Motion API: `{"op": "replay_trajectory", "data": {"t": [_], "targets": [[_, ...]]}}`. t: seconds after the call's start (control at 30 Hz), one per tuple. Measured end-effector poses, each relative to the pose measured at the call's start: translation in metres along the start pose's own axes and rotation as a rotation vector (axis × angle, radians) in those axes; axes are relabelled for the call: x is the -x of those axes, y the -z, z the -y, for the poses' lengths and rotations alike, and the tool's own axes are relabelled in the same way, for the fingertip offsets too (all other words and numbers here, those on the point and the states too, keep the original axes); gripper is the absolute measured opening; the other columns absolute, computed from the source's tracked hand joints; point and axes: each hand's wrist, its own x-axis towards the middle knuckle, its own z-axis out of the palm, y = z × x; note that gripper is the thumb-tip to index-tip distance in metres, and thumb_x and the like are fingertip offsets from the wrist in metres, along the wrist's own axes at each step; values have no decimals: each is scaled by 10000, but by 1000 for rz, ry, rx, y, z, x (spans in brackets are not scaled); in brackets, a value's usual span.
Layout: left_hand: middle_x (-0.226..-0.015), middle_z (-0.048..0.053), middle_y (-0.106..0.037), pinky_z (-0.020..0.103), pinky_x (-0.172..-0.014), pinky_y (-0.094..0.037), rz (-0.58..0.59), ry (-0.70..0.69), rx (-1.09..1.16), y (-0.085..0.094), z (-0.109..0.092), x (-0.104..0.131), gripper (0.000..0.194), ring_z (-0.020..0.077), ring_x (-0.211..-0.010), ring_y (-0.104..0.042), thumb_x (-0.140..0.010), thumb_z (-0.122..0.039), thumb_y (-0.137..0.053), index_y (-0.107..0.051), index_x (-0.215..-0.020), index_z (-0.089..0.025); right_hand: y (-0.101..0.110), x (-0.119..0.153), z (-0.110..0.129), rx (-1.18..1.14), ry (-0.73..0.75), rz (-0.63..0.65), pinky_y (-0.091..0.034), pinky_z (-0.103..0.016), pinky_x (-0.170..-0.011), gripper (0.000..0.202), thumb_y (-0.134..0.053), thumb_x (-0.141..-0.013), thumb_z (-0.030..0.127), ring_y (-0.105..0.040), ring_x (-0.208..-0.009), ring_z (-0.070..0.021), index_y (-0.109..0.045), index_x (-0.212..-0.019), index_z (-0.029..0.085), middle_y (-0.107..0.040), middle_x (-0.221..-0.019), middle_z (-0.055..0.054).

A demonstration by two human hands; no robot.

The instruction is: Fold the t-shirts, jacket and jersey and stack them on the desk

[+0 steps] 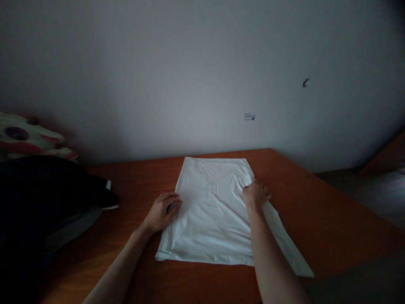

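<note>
A white cloth (210, 211), which looks like a garment, lies spread on the brown wooden table (139, 177), with wrinkles toward its right side. One part of it slants out beyond my right forearm to the lower right. My left hand (163, 211) rests at the cloth's left edge, its fingers slightly bent and apart, with nothing held. On the right edge of the cloth, my right hand (257, 193) is closed with bent fingers on the fabric.
Dark fabric or a bag (57, 194) sits on the table at the left, with a red and white plush toy (28, 137) behind it. A pale wall (190, 84) with a small sticker (249, 116) rises behind the table. The table's right edge slopes toward the lower right.
</note>
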Motion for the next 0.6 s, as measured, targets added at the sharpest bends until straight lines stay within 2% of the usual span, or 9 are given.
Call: {"op": "replay_trajectory", "data": {"t": [0.1, 0.17, 0.23, 0.3, 0.37, 0.43, 0.5, 0.53, 0.6], "targets": [[-1138, 116, -735, 455, -977, -538, -15, -1, 14, -1, -1, 0, 270, 273, -1067, -688, -944, -360, -527, -764, -969, -232, 12, 1, 14, -31, 77, 1, -393, -610, -996, 432, -437, -846, 117, -631, -1090, -371, -710, -1179, 152, -723, -1094, -216], [-1129, 117, -734, 443, -975, -536, -30, -7, 39, 0, -3, 1, 260, 270, -1061, -686, -941, -366, -535, -753, -972, -229, 21, 5, 29, -120, 220, 25, -430, -535, -988, 441, -432, -864, 101, -631, -1097, -350, -693, -1217, 135, -709, -1144, -212], [-1123, 110, -735, 422, -984, -529, -40, 10, 97, 0, -6, 2, 259, 263, -1066, -683, -942, -389, -546, -736, -1012, -227, 29, 17, 49, -267, 482, 53, -453, -478, -996, 416, -427, -890, 84, -626, -1103, -316, -694, -1202, 148, -711, -1153, -181], [-1101, 91, -744, 382, -950, -540, -30, 84, 211, 2, -9, 3, 300, 248, -1038, -691, -953, -436, -544, -710, -1091, -228, 34, 41, 73, -433, 838, 97, -471, -425, -1012, 385, -417, -927, 67, -633, -1079, -263, -706, -1142, 200, -731, -1109, -120], [-1063, 71, -754, 351, -900, -551, -10, 179, 359, 5, -11, 4, 383, 235, -988, -700, -967, -509, -514, -684, -1155, -221, 35, 75, 96, -569, 1227, 176, -487, -365, -1017, 369, -420, -970, 66, -646, -1075, -210, -697, -1133, 248, -738, -1110, -63], [-981, 55, -753, 338, -855, -556, -25, 250, 490, 8, -11, 5, 459, 231, -930, -692, -962, -591, -475, -695, -1085, -208, 34, 113, 115, -645, 1499, 223, -500, -330, -1018, 295, -451, -1001, 101, -652, -1090, -192, -687, -1115, 235, -739, -1104, -54], [-855, 35, -720, 325, -788, -552, -58, 302, 587, 12, -11, 6, 503, 220, -838, -659, -929, -655, -487, -695, -910, -198, 32, 144, 127, -655, 1659, 240, -520, -315, -995, 222, -479, -1015, 142, -675, -1022, -194, -684, -1066, 210, -745, -1043, -57], [-788, 20, -689, 309, -732, -540, -67, 329, 634, 14, -11, 6, 505, 205, -775, -632, -902, -670, -527, -676, -829, -193, 33, 154, 130, -661, 1686, 264, -526, -314, -989, 204, -487, -1014, 147, -682, -1003, -195, -678, -1060, 202, -746, -1026, -61], [-695, -8, -628, 267, -629, -488, -58, 375, 742, 15, -10, 5, 489, 165, -669, -575, -836, -660, -640, -640, -745, -179, 35, 161, 132, -715, 1640, 348, -543, -313, -961, 169, -516, -1002, 167, -695, -991, -194, -659, -1085, 202, -747, -1031, -66]]}}
